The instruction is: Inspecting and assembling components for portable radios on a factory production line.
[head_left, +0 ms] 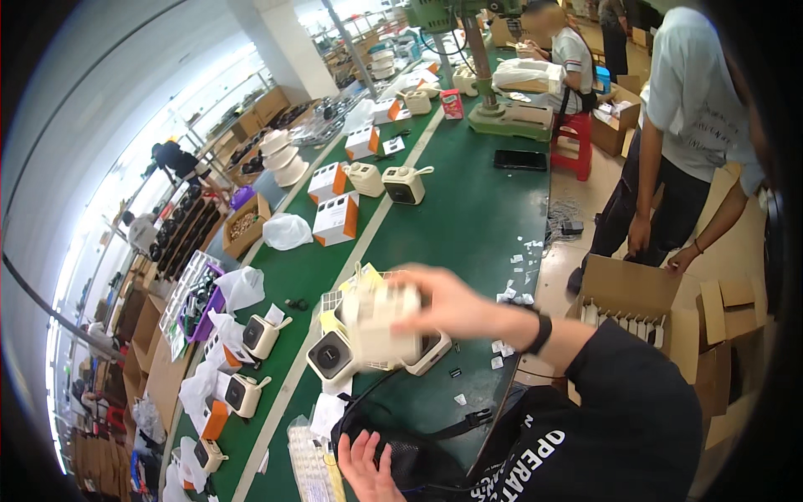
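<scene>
My right hand is closed around a cream box-shaped device, blurred by motion and lifted over the bench. Under and beside it sit more cream devices, one with a dark square front and round centre, another partly hidden by my hand. My left hand is at the lower edge, fingers apart and empty, next to a black mesh bag. Left of that hand lies a pale tray-like item in clear plastic.
Along the green bench stand white-and-orange boxes and cream speaker-like devices. A green drill press and a black phone are farther off. At right, a person bends over an open carton.
</scene>
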Action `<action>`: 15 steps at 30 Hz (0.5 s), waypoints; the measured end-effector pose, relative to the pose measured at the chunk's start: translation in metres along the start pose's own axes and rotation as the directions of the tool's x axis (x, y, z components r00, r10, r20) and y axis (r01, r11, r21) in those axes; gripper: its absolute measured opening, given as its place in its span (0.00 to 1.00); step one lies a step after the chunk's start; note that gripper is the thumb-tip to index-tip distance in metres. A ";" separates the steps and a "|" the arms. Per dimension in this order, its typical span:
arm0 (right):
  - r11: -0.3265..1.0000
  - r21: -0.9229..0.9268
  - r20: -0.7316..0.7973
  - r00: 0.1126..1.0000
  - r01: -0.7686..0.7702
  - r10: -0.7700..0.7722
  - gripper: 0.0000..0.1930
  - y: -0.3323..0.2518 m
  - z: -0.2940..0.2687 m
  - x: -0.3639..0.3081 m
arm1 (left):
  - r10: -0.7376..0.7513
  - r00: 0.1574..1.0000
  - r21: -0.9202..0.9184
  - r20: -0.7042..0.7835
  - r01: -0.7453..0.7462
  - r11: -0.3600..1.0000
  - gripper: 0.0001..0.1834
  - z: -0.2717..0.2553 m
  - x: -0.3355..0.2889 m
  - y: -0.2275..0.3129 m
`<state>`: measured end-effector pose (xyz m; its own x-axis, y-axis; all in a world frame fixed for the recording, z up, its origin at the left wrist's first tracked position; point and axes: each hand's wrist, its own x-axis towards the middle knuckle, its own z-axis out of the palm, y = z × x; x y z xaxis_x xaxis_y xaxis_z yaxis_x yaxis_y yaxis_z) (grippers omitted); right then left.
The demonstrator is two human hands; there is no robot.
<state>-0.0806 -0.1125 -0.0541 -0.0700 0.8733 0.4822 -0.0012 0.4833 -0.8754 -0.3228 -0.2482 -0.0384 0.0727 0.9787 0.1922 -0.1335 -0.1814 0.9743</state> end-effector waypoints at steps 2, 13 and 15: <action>0.972 -0.230 -0.293 0.956 -0.049 -0.021 0.27 0.040 -0.039 0.032 | -0.018 1.000 -0.042 -0.001 0.018 0.999 0.33 -0.010 -0.005 0.006; 0.216 -0.913 -0.408 0.811 -0.347 -0.419 0.40 0.135 -0.098 0.107 | -0.045 0.973 -0.143 -0.225 0.013 0.990 0.29 -0.056 -0.021 -0.001; 0.449 -0.892 -0.219 0.914 -0.046 -0.342 0.38 0.121 -0.056 0.132 | -0.059 0.976 -0.211 -0.210 0.014 0.977 0.30 -0.062 -0.019 -0.005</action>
<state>-0.0340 0.0642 -0.0948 0.1554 0.6459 0.7474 0.8928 0.2321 -0.3862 -0.3849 -0.2600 -0.0538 -0.1290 0.9860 0.1053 -0.3379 -0.1435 0.9302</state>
